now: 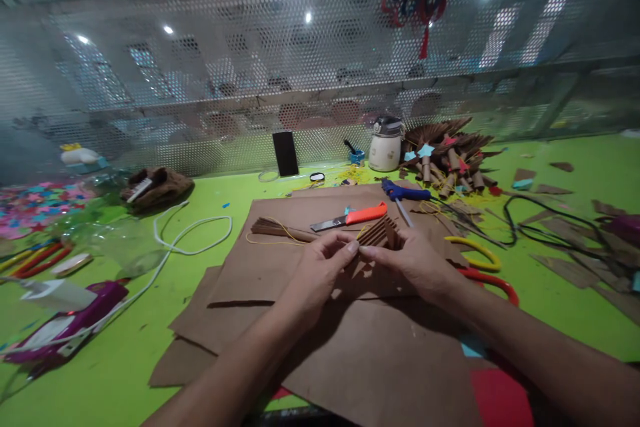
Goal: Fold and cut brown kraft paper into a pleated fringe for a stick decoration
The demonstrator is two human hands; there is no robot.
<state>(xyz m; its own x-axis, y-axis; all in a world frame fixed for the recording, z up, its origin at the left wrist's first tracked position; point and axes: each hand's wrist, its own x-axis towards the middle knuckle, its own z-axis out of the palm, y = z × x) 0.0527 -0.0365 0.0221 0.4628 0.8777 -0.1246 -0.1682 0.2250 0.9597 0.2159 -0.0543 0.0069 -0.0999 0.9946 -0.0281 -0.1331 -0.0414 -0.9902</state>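
A piece of pleated brown paper is pinched between my left hand and my right hand, its folds fanning upward. The fingertips of both hands meet at its lower end, over a stack of brown paper sheets. Just beyond my hands lies an orange utility knife with its blade pointing left. Left of it rests another folded brown paper bundle with a loop of yellow string around it. A blue hot glue gun lies behind my right hand. Scissors with yellow and red handles are partly under my right forearm.
Finished paper fans pile up at the back right beside a white jar. A black phone leans on the mesh panel. White cable and a purple power strip lie left; black cable and paper scraps lie right.
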